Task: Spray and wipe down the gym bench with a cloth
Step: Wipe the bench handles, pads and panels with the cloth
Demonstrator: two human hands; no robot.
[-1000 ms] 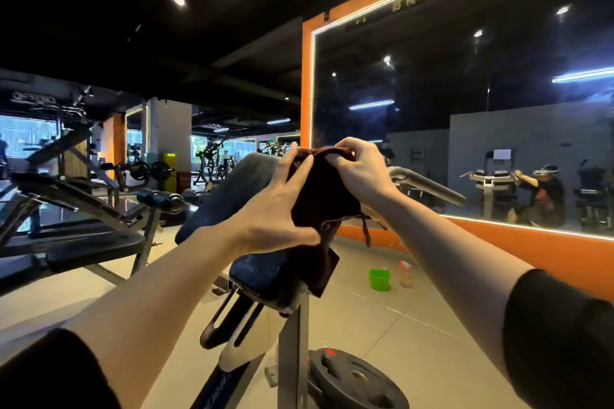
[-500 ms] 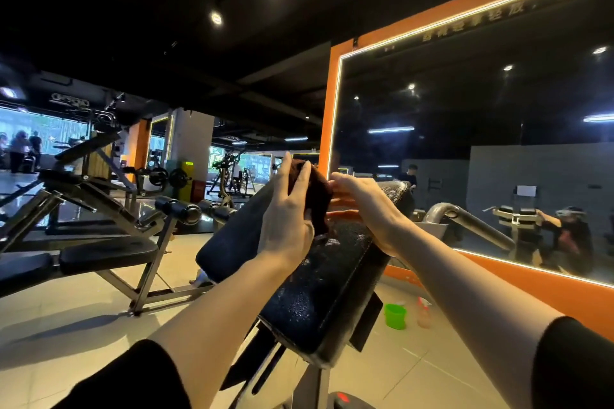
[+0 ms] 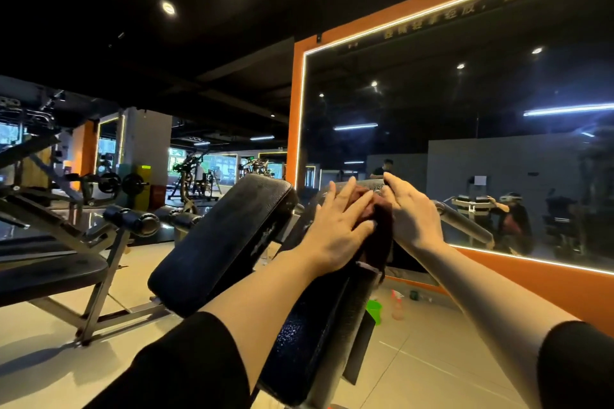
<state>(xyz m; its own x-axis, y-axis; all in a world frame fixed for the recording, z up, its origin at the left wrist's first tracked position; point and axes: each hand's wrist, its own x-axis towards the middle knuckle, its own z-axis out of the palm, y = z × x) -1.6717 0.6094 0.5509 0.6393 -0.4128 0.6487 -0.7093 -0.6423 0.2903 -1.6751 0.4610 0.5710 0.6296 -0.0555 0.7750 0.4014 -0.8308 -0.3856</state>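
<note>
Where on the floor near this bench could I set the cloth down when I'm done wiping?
Bare tile lies right of the bench pad, between it and the orange wall base, nearer than the green bucket and spray bottle. More bare tile lies at lower left, in front of the neighbouring bench frame. Around the bucket and bottle it is crowded.

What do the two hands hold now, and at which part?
Both hands press the dark red cloth onto the bench pad: left hand flat on its left side, right hand at its upper right edge.
</note>
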